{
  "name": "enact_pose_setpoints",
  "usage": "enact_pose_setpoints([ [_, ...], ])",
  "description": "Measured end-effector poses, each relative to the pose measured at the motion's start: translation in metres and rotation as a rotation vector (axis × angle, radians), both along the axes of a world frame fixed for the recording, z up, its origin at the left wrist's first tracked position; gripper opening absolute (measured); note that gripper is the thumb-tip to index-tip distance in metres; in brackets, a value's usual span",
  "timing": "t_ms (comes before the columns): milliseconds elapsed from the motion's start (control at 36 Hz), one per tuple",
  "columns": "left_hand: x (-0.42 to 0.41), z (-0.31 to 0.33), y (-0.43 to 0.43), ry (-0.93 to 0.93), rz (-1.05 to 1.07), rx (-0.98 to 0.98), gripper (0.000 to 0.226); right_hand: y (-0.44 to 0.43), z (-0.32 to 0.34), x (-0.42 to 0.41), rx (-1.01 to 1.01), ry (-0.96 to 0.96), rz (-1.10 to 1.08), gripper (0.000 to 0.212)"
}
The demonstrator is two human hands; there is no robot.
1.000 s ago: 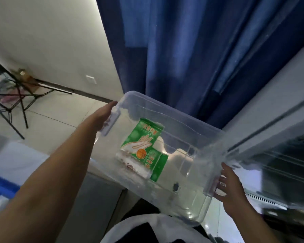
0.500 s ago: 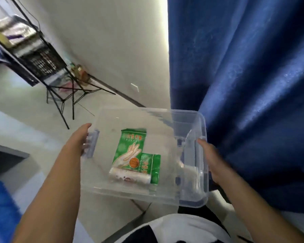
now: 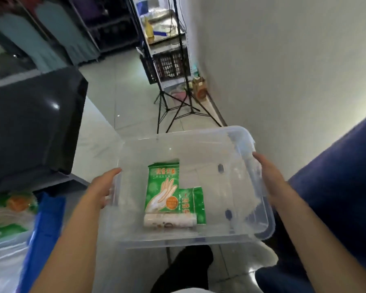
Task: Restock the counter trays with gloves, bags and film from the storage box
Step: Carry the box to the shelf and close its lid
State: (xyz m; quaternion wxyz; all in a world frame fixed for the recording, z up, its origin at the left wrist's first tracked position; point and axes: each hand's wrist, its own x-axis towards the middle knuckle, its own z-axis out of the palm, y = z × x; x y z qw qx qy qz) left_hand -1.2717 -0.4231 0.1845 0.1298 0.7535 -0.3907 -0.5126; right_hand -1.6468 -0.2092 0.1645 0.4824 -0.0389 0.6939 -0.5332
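I carry a clear plastic storage box [image 3: 199, 140] in front of me, above the floor. My left hand [image 3: 103, 187] grips its left handle and my right hand [image 3: 266, 176] grips its right side. Inside lie a green pack of gloves [image 3: 162, 187] printed with a hand, a second green pack [image 3: 193, 205] partly under it, and a white roll [image 3: 169, 221] at the near end. A blue counter tray [image 3: 44, 225] at the lower left holds green and clear packs.
A black glossy counter block [image 3: 32, 123] stands to the left. Black tripod stands [image 3: 173, 102] and a shelf rack with a crate [image 3: 167, 64] are ahead along the white wall. A blue curtain [image 3: 336, 187] hangs at the right. My dark shoe [image 3: 188, 263] is below the box.
I have turned left with the box, away from the blue curtain toward the room and counter. Both hands keep their hold; the packs and roll stay put inside.
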Motion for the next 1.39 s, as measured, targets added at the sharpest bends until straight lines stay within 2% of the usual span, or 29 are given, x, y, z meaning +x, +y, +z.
enact_pose_setpoints([
  [83,-0.012,-0.017,-0.032,0.041,0.023,0.014,0.067,-0.061,0.0,-0.032,0.032,0.036,0.034,0.031],
  [194,-0.035,-0.043,-0.079,0.109,0.04,0.017,0.054,-0.13,-0.002,-0.074,0.128,0.072,0.095,0.07],
  [250,-0.046,-0.047,-0.105,0.154,0.03,0.057,0.045,-0.163,0.002,-0.091,0.164,0.087,0.141,0.079],
  [389,-0.072,-0.041,-0.181,0.234,0.022,0.094,0.034,-0.247,0.027,-0.118,0.219,0.182,0.121,0.055],
  [500,-0.095,-0.033,-0.26,0.245,0.031,0.078,0.048,-0.311,0.04,-0.137,0.204,0.223,0.098,0.051],
  [611,-0.119,-0.023,-0.336,0.217,0.038,0.012,0.058,-0.37,0.043,-0.151,0.163,0.198,0.072,0.058],
  [750,-0.146,-0.017,-0.433,0.201,0.043,-0.041,0.051,-0.455,0.028,-0.166,0.138,0.124,0.048,0.035],
  [889,-0.161,-0.015,-0.531,0.181,0.07,-0.052,0.044,-0.558,0.002,-0.176,0.162,0.071,0.042,0.029],
  [972,-0.157,-0.013,-0.588,0.149,0.11,-0.04,0.05,-0.631,-0.011,-0.175,0.143,0.061,0.059,0.034],
  [1111,-0.125,0.003,-0.67,0.07,0.238,-0.019,0.056,-0.754,-0.011,-0.157,0.134,-0.045,0.168,0.017],
  [1194,-0.095,0.014,-0.709,0.021,0.362,-0.051,0.055,-0.828,-0.008,-0.135,0.13,-0.111,0.274,0.017],
  [1333,-0.039,0.029,-0.756,-0.032,0.555,-0.105,0.04,-0.949,-0.011,-0.09,0.191,-0.185,0.435,0.05],
  [1389,-0.012,0.027,-0.779,-0.037,0.595,-0.086,0.039,-0.997,-0.013,-0.07,0.209,-0.188,0.491,0.047],
])
